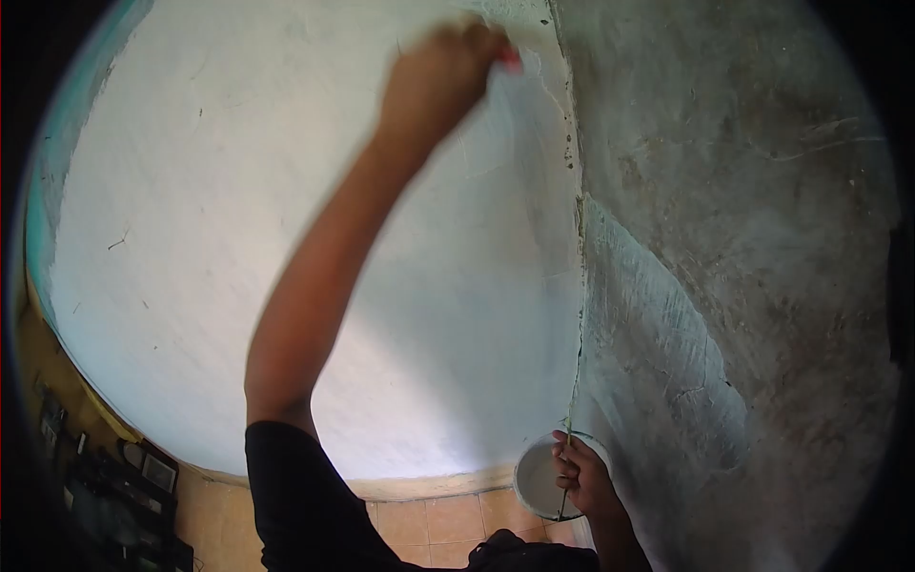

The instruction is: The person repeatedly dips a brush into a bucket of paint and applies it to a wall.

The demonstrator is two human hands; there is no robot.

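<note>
And here's the left hand (pixel 443 76), high against the white wall (pixel 238 191), close to its top edge and just left of the corner seam (pixel 578 257). It's a blur up there! A small red-pink thing (pixel 511 61) pokes out on the right side of that hand; the fingers look bent, but whether they are clamped on it, I cannot tell, and most of the thing is hidden. The bare forearm slants down from there to a black sleeve (pixel 295 496).

Down low, the right hand (pixel 583 479) has its fingers curled and clamped on a thin handle (pixel 562 501) that crosses the mouth of the round bucket (pixel 519 484). That bucket sits in view at the foot of the corner seam, near the bottom edge of the white wall, its inside pale, part of its right side covered by the hand.

Over to the right, the grey wall (pixel 743 210) is rough and mottled, with a paler patch (pixel 648 315) spreading from the seam and narrowing at the top. A teal band (pixel 46 191) runs down the white wall's left edge. Below lie orange floor tiles (pixel 453 520), and at lower left, a framed picture (pixel 158 470) among dark items (pixel 105 505) too dim to name.
</note>
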